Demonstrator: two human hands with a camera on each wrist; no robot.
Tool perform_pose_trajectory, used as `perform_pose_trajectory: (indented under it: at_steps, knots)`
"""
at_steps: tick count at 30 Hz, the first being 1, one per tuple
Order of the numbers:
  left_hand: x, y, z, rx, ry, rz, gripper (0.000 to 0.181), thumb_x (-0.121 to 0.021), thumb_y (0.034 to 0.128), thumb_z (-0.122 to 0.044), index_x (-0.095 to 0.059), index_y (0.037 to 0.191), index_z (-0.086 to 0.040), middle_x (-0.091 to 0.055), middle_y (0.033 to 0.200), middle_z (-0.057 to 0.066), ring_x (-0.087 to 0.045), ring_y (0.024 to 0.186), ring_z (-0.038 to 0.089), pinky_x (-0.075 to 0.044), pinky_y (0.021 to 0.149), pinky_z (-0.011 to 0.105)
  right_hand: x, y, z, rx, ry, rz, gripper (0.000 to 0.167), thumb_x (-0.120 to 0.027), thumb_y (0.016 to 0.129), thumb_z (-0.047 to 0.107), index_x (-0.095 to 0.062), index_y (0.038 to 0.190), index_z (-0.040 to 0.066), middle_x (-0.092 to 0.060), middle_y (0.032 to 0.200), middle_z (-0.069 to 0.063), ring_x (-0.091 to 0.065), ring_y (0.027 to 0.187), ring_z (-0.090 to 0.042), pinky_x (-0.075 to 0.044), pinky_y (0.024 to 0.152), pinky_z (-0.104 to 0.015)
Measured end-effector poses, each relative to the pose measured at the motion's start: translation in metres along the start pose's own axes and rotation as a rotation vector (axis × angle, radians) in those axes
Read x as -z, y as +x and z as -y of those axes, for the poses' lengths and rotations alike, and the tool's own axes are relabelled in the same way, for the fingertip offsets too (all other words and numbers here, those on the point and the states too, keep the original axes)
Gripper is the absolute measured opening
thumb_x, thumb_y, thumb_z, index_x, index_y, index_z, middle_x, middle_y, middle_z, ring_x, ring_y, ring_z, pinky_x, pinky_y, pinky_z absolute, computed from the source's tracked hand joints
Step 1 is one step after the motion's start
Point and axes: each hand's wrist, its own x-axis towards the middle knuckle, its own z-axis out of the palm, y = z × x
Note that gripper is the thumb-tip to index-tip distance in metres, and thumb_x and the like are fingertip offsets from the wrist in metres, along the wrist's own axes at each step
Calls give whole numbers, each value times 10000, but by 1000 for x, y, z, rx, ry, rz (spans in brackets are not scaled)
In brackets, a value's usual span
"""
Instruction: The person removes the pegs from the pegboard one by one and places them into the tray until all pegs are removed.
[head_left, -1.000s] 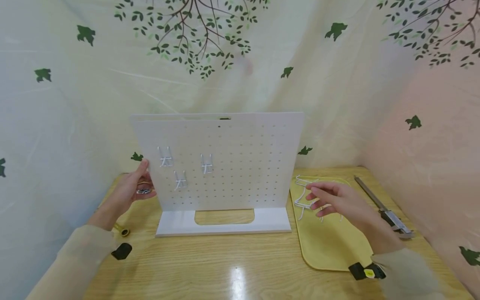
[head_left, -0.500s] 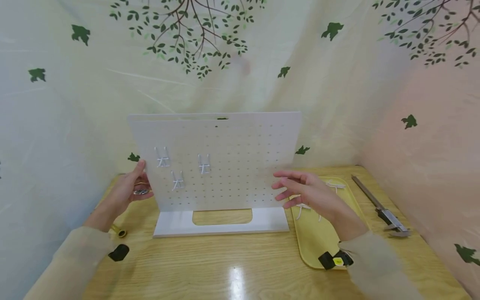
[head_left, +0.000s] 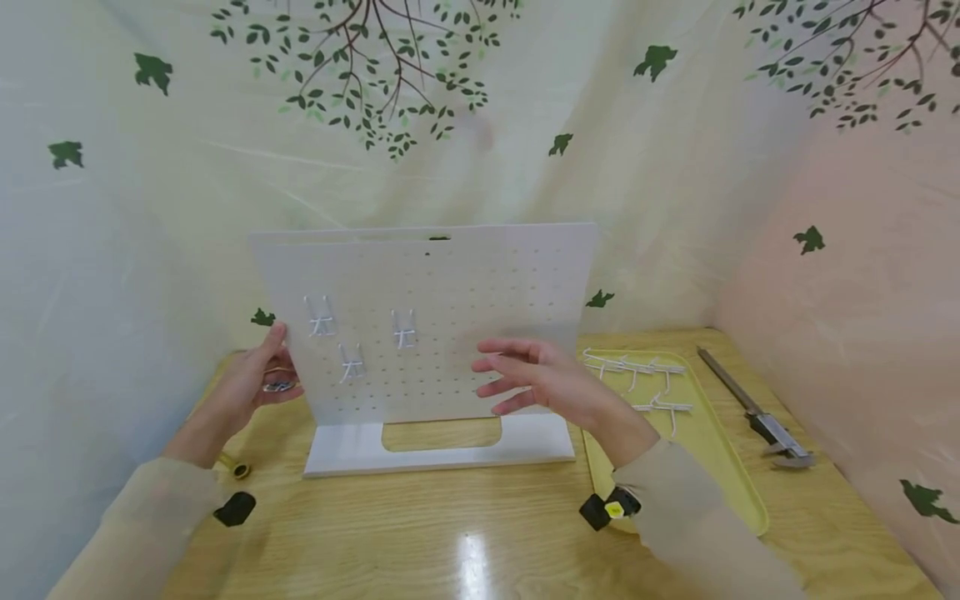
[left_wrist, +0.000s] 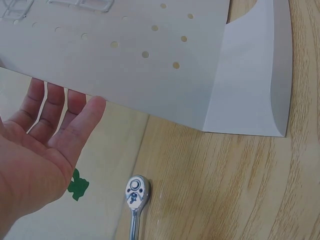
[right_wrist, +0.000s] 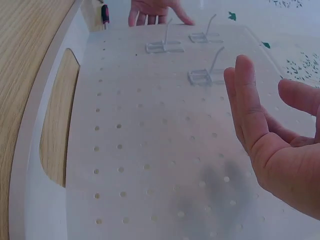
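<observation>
A white pegboard (head_left: 450, 292) stands upright on its base, with three double-pronged wire hooks on its left half, among them a hook (head_left: 403, 330) nearest the middle. My left hand (head_left: 251, 379) holds the board's left edge; in the left wrist view the thumb lies at the edge and the fingers reach behind it. My right hand (head_left: 543, 379) hovers before the board's right half, fingers spread and loosely bent, holding nothing. The right wrist view shows a gap between that hand (right_wrist: 280, 135) and the perforated face, with a soft shadow on the board.
Several white wire hooks (head_left: 633, 364) lie in a yellow tray (head_left: 720, 467) at the right. A caliper (head_left: 761, 417) lies beyond it. Left of the board are a ratchet wrench (left_wrist: 136, 195) and a brass-coloured ring-ended piece (head_left: 240, 470). A patterned curtain (head_left: 480, 183) hangs behind.
My right hand has moved left from above the tray to in front of the pegboard, bringing the tray's hooks into fuller view. My left hand stays at the board's edge.
</observation>
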Motion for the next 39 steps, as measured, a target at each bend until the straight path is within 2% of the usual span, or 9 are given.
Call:
perform_pose_trajectory:
  at_steps: [8,15,21,29,33,39]
  knots:
    - [0,-3,-1,10,-37,-9,730,-386,1008,-662,-522,1159,40,-670,1023,18,-672,913,167,-599,842,366,-20,22,1,-24,97,51,538,-571,1057,193,-380,1508,-29,-556,1424,-183,-664,1136,-309,-568,919,-482]
    - [-7,4,-3,-9,-29,0,736,-376,1003,-677,-526,1160,26,-658,1039,23,-668,926,166,-592,862,388,-29,40,1,-36,148,64,519,-549,1065,173,-379,1511,-30,-480,1478,-258,-677,1115,-291,-575,910,-454]
    - [-2,1,-2,-2,-9,-3,738,-359,1011,-669,-515,1166,36,-654,1028,21,-671,908,165,-600,837,376,-46,61,0,-64,220,91,486,-544,1068,177,-411,1489,-27,-454,1493,-277,-692,1081,-272,-569,924,-453]
    - [-2,0,0,5,-7,-2,740,-362,1001,-683,-511,1174,22,-650,1062,31,-669,939,180,-595,856,390,-59,84,-3,-131,300,74,466,-537,1073,215,-424,1449,-37,-463,1486,-276,-686,1095,-310,-571,919,-441]
    - [-2,0,2,2,-13,-12,728,-364,1006,-674,-517,1142,24,-659,1024,10,-669,911,164,-603,828,369,-63,92,-4,-159,335,85,455,-514,1084,216,-414,1427,-65,-459,1485,-284,-688,1087,-313,-576,910,-428]
    - [0,-1,2,-4,-17,-17,719,-372,1009,-665,-517,1138,28,-662,1012,7,-669,898,157,-605,819,363,-69,97,-3,-163,375,78,461,-471,1100,228,-396,1440,-74,-461,1478,-290,-715,971,-254,-601,846,-370]
